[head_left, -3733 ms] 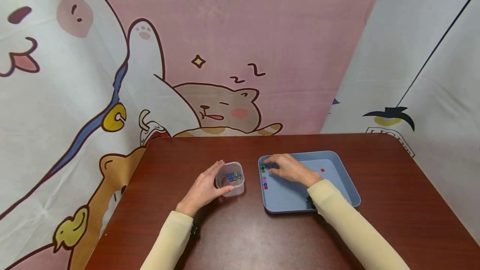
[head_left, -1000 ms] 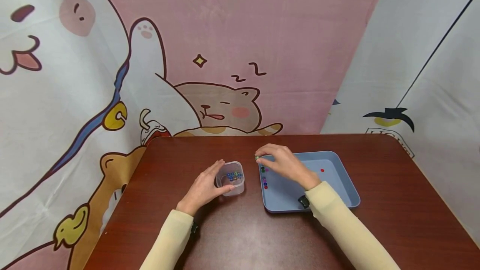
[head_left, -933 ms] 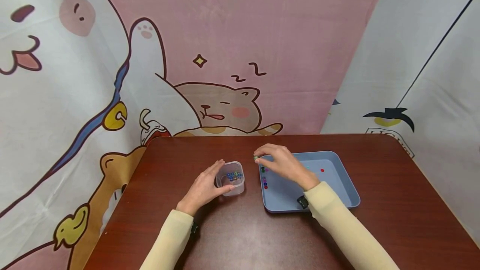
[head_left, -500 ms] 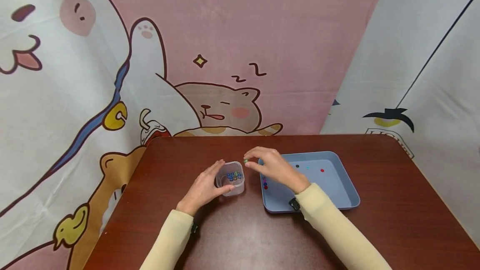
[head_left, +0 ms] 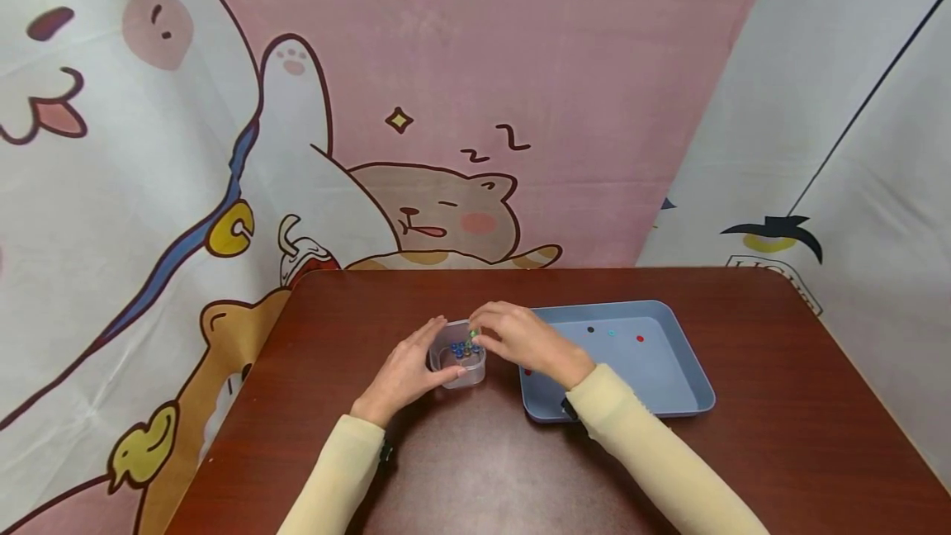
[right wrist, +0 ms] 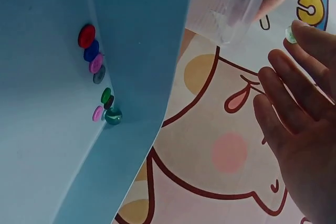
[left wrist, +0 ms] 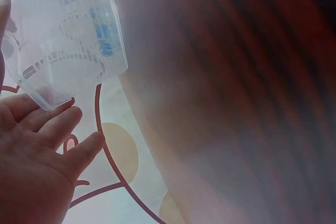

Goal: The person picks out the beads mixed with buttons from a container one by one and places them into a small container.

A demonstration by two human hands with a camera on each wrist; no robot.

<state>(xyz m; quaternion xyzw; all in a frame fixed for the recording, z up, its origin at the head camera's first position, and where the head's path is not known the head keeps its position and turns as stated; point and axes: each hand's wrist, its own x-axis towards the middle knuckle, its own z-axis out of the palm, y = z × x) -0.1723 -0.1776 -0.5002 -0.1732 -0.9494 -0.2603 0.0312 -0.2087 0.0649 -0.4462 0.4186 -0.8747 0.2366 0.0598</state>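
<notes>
A clear plastic container [head_left: 464,381] with several blue and other glass marbles [head_left: 458,351] stands on the table. My left hand [head_left: 401,374] holds it, thumb at the near side and fingers at the far side; the left wrist view shows the hand [left wrist: 39,153] beside the container wall [left wrist: 58,74]. Between thumb and index finger, my right hand [head_left: 523,341] pinches a green marble [head_left: 474,334] over the container's right rim. The right wrist view shows this marble [right wrist: 290,34] at the fingertips, the other fingers spread loosely.
The blue tray [head_left: 624,390] lies to the right, partly under my right forearm. Along its wall are several small coloured discs [right wrist: 95,62] and a greenish marble [right wrist: 113,116]. A red disc [head_left: 640,338], a teal one [head_left: 612,333] and a dark one [head_left: 590,329] lie farther in.
From the tray's left end, my right hand has lifted the green marble and carried it left to above the container. My left hand and the container have stayed in place.
</notes>
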